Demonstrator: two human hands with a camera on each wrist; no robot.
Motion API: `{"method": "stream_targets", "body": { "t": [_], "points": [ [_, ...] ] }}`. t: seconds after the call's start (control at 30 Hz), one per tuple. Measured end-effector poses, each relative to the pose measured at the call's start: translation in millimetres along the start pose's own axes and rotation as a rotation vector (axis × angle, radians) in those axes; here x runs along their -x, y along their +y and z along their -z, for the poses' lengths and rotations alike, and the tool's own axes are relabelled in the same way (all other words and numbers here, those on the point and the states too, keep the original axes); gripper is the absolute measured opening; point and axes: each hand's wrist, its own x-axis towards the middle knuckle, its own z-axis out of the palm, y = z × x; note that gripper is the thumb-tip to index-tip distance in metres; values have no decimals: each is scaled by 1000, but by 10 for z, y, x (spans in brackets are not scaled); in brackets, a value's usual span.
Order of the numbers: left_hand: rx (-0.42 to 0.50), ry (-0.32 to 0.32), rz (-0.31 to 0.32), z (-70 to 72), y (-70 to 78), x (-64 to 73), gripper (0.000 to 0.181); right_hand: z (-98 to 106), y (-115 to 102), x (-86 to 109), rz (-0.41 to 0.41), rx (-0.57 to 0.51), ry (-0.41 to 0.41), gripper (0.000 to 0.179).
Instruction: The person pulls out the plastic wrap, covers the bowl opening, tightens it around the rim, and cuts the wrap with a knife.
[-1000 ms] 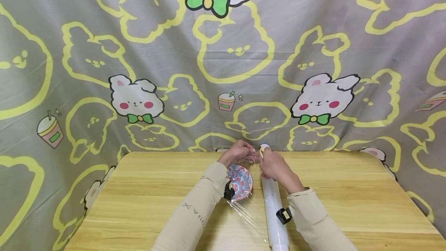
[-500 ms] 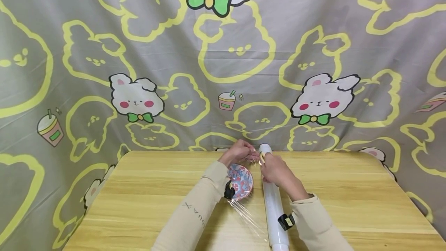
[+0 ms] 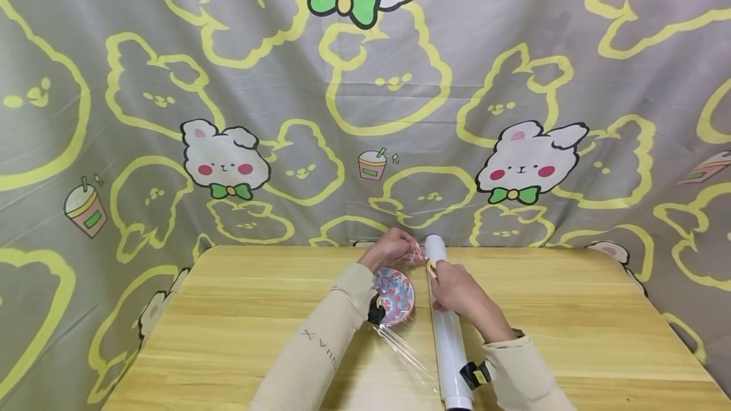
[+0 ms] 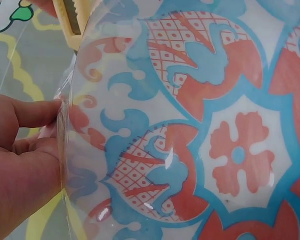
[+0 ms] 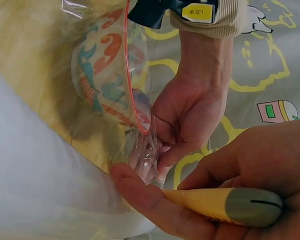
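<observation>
A bowl [image 3: 398,297] with a red and blue pattern stands on the table, clear cling film [image 3: 404,352] stretched over its mouth. At the bowl's far edge my left hand [image 3: 391,248] pinches gathered film; the left wrist view has thumb [image 4: 37,111] and fingers together at the rim. To the right lies a long white roll of cling film [image 3: 451,341]. My right hand [image 3: 459,289], over the roll, grips a yellow tool with a grey end [image 5: 215,204]. In the left wrist view a yellow slotted part [image 4: 74,22] with a ribbed edge shows near the rim.
The wooden table [image 3: 257,297] reaches back to a grey curtain [image 3: 348,94] printed with rabbits and yellow outlines. Loose film trails across the table between the bowl and the roll's near end. Both sleeved forearms come in from the front.
My right hand, with the yellow tool, has drawn back toward me along the roll and slightly right, uncovering the roll's far end. My left hand keeps its place on the film.
</observation>
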Motion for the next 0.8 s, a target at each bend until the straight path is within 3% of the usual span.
{"method": "stream_targets", "body": {
  "t": [0.17, 0.8],
  "points": [
    [91, -9, 39, -11, 21, 48, 18, -18, 0, 75, 13, -14, 3, 11],
    [10, 35, -4, -22, 12, 29, 14, -31, -21, 287, 38, -44, 6, 9]
  ]
}}
